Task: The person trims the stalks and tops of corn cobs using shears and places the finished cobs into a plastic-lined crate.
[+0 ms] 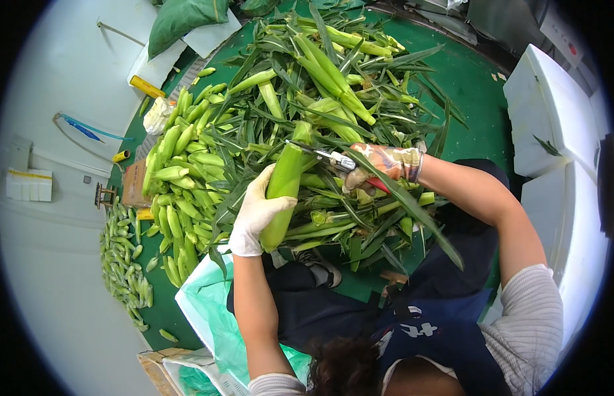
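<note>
My left hand [261, 211], in a white glove, is wrapped round a green ear of corn in its husk [284, 188], tilted with its top end away from me. In my right hand [383, 168], gloved in a patterned orange and white glove, are pruning shears [333, 158] with a red handle. Their blades lie across the upper part of the corn; whether they have cut into it is too small to tell. A long leaf [412, 204] hangs over my right hand. Beneath both hands spreads a heap of corn stalks and leaves [320, 86].
Left of the heap lies a pile of trimmed green ears [188, 171], and beyond it several smaller wrapped-looking pieces [122, 264]. A white box lined with green plastic [218, 310] stands by my left arm. White foam boxes [551, 119] are stacked at the right. The floor [475, 132] is green.
</note>
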The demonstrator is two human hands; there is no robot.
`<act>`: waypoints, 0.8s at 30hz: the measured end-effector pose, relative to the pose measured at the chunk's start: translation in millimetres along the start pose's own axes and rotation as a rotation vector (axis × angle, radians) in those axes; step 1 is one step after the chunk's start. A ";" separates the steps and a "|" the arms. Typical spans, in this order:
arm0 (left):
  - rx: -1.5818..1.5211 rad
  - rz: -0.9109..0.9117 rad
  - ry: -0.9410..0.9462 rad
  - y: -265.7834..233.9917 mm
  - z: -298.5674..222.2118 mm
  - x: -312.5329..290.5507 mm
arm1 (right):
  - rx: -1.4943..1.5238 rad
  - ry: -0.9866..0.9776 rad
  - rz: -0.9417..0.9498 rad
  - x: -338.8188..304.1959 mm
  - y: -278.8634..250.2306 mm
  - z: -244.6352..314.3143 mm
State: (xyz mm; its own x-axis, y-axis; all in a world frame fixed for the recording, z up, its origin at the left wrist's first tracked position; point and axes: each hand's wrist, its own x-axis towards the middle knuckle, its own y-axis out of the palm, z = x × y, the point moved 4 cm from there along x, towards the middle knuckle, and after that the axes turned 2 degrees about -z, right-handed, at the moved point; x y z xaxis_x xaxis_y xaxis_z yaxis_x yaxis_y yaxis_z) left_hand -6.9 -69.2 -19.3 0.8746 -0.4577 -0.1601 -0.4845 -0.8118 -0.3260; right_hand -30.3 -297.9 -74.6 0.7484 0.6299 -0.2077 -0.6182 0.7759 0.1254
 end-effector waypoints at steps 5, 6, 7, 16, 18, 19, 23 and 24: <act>-0.606 0.190 -0.128 9.5 4.5 -15.5 | 0.316 0.113 0.085 -12.5 46.9 27.2; -0.659 0.225 -0.083 13.2 5.1 -15.9 | 0.250 0.034 0.105 -11.2 52.0 28.4; -0.665 0.236 -0.058 15.3 7.1 -16.2 | 0.189 -0.046 0.129 -9.0 55.6 27.6; -0.903 0.193 -0.128 30.1 22.1 -12.5 | -0.127 0.021 0.024 -10.0 53.9 22.8; -0.974 0.285 -0.138 40.6 25.4 -12.4 | 0.159 -0.132 0.008 -5.8 50.4 32.5; -1.023 0.351 -0.115 44.3 25.1 -11.3 | 0.237 -0.012 0.015 -6.3 48.5 55.4; -0.940 0.135 -0.116 17.6 8.5 -25.4 | 0.363 -0.048 -0.362 18.3 4.1 46.5; -0.919 -0.005 -0.072 -4.2 6.8 -30.6 | 0.279 -0.055 -0.414 17.2 -8.2 48.9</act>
State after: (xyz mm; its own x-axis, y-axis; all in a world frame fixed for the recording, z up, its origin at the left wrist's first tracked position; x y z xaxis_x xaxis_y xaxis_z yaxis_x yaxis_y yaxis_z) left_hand -31.5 -49.3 -19.4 0.8611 -0.4544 -0.2282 -0.2785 -0.7969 0.5360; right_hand -0.6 -291.8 -31.8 0.9336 0.2623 -0.2440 -0.1845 0.9359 0.3001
